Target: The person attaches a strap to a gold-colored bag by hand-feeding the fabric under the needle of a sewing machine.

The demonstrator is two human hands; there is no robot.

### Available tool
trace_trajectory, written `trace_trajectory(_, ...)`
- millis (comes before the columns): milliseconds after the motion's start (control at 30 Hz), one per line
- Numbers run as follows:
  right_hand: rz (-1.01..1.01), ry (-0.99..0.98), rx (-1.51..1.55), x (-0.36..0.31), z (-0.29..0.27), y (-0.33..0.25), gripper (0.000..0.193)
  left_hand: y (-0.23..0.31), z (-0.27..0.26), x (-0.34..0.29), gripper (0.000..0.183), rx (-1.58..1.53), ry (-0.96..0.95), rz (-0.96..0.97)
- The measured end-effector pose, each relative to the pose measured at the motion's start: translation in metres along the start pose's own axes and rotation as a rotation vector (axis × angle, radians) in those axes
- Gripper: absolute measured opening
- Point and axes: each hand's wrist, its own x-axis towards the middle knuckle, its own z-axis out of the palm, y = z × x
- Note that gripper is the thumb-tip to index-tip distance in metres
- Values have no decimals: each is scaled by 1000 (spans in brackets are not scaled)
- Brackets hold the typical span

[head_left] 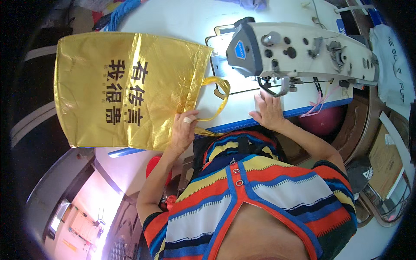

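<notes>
Our left hand (184, 130) is closed on the right-hand edge of the gold bag (125, 89), thumb on top and fingers tucked under the foil near where a strap is sewn on (there is a pale band or plaster on one finger). The bag lies flat on the white table (173, 19), spreading away to the left of the grip, its lower edge hanging past the table's blue-trimmed front. One gold handle loop (219, 97) curls out just beyond our thumb, toward the sewing machine (299, 52).

Our right hand (269, 112) holds nothing: it rests flat, fingers together, on the table just below the machine's head, close under the presser foot and well apart from the bag.

As we judge it, the slick foil could slip from a pinch this close to the edge, and the overhanging part could drag the bag off the table. The loose handle loop might also catch on the machine. Our right fingertips sit near the needle area, which is a hazard if the machine runs.
</notes>
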Motion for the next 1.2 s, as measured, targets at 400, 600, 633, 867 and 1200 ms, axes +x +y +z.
trace_trajectory(400,-78,25,8,-4,8,-3,58,-18,24,-17,22,-452,377,-169)
trace_trajectory(600,-140,70,-11,-8,9,-10,54,-10,16,-13,15,-486,390,-316)
trace_trajectory(633,-160,83,-16,-9,9,-9,54,-8,17,-10,15,-478,412,-307)
trace_trajectory(867,-169,182,16,-10,13,-9,47,-12,23,2,9,-641,519,-319)
trace_trajectory(1200,-218,267,162,-9,22,2,41,-25,26,22,9,-821,650,-312)
